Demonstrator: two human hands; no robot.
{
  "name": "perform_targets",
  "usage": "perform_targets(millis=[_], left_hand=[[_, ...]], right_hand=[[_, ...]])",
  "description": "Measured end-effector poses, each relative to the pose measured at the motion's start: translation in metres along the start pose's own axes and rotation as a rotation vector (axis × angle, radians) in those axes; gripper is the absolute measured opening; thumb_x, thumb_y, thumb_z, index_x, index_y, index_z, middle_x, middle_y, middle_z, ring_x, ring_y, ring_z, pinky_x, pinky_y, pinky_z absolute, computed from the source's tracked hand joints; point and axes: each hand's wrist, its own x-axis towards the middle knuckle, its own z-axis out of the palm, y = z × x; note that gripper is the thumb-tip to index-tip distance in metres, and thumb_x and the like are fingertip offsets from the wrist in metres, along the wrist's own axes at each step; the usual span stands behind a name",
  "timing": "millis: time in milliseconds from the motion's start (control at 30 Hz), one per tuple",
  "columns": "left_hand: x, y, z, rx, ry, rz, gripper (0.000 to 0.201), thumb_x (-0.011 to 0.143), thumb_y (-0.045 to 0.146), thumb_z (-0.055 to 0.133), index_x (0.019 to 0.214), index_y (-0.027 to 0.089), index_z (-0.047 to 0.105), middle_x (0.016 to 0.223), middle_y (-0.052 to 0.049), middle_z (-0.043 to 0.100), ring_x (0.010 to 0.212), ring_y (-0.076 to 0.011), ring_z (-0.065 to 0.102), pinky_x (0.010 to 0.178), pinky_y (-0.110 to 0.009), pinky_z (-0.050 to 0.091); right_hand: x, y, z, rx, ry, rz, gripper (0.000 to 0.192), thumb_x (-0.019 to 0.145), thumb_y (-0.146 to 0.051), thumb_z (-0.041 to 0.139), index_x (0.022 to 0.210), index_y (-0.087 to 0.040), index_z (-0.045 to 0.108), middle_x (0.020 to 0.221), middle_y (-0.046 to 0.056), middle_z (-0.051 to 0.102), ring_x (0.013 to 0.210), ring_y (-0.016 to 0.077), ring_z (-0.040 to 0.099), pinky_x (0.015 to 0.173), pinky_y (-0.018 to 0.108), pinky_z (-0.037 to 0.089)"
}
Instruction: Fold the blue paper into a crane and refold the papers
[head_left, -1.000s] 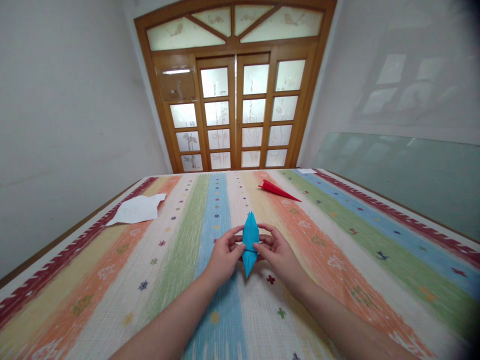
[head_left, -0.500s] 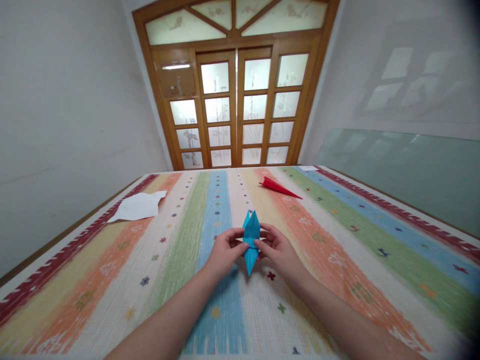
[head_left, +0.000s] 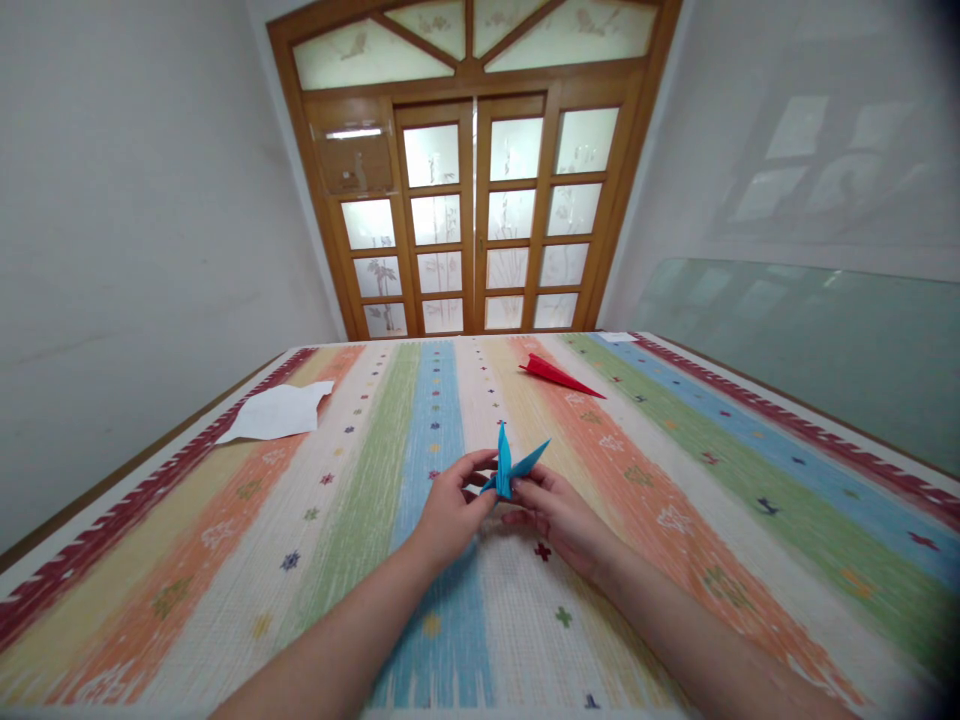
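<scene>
1. The blue folded paper [head_left: 511, 468] is held between both hands just above the striped cloth [head_left: 675, 470], near the middle of the table and a little toward the near edge, over the border of the blue and white stripes.
2. One narrow point of it stands upright; a second point slants up and to the right, so the two spread apart like a V.
3. The left hand [head_left: 450, 510] grasps the left side of the paper, thumb and forefinger pinched on it from the left, the other fingers curled beneath.
4. The right hand [head_left: 559, 515] grasps the paper's lower right part, fingertips closed on it just below the slanted point, palm turned partly down toward the cloth.
5. Both forearms reach in from the near edge and meet at the paper.
6. A red folded paper [head_left: 559, 375] lies flat on the far right part of the cloth, well apart from the hands.
7. A white sheet of paper [head_left: 277, 412] lies at the far left, by the dark red border.
8. Beyond the table's far end stands a wooden door [head_left: 472, 200] with frosted panes.
</scene>
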Motion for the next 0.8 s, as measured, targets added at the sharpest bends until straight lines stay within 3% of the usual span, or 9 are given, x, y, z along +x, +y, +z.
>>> perform_targets(millis=[167, 367, 567, 800], left_hand=[[-0.001, 0.004, 0.001, 0.03, 0.052, 0.016, 0.038, 0.08, 0.016, 0.064, 0.117, 0.019, 0.058, 0.103, -0.008, 0.068, 0.089, -0.0171, 0.064, 0.073, -0.027, 0.051], [-0.003, 0.009, 0.001, 0.125, 0.041, 0.045, 0.019, 0.078, 0.015, 0.065, 0.097, 0.018, 0.063, 0.094, -0.005, 0.067, 0.088, -0.0167, 0.063, 0.07, -0.026, 0.048], [-0.005, 0.011, 0.001, 0.224, 0.015, 0.077, 0.021, 0.075, 0.014, 0.066, 0.095, 0.019, 0.065, 0.096, -0.004, 0.067, 0.092, -0.0177, 0.062, 0.071, -0.027, 0.048], [-0.006, 0.014, 0.001, 0.27, 0.02, 0.111, 0.022, 0.074, 0.019, 0.071, 0.094, 0.02, 0.062, 0.096, -0.003, 0.067, 0.091, -0.018, 0.062, 0.073, -0.028, 0.047]], right_hand=[[-0.001, -0.003, 0.004, 0.082, 0.035, 0.049, 0.026, 0.08, -0.027, 0.074, 0.104, -0.019, 0.067, 0.117, 0.01, 0.067, 0.09, 0.0195, 0.068, 0.067, 0.028, 0.056], [0.0, 0.0, -0.001, 0.172, 0.048, 0.106, 0.023, 0.079, -0.028, 0.076, 0.096, -0.018, 0.066, 0.1, 0.008, 0.071, 0.082, 0.017, 0.068, 0.068, 0.029, 0.057], [0.0, 0.004, 0.0, 0.162, 0.015, 0.11, 0.029, 0.078, -0.032, 0.077, 0.1, -0.017, 0.066, 0.096, 0.008, 0.071, 0.073, 0.0139, 0.067, 0.067, 0.027, 0.055], [-0.001, 0.006, 0.0, 0.091, 0.058, 0.073, 0.028, 0.079, -0.035, 0.076, 0.099, -0.018, 0.066, 0.096, 0.007, 0.071, 0.076, 0.0146, 0.066, 0.071, 0.028, 0.055]])
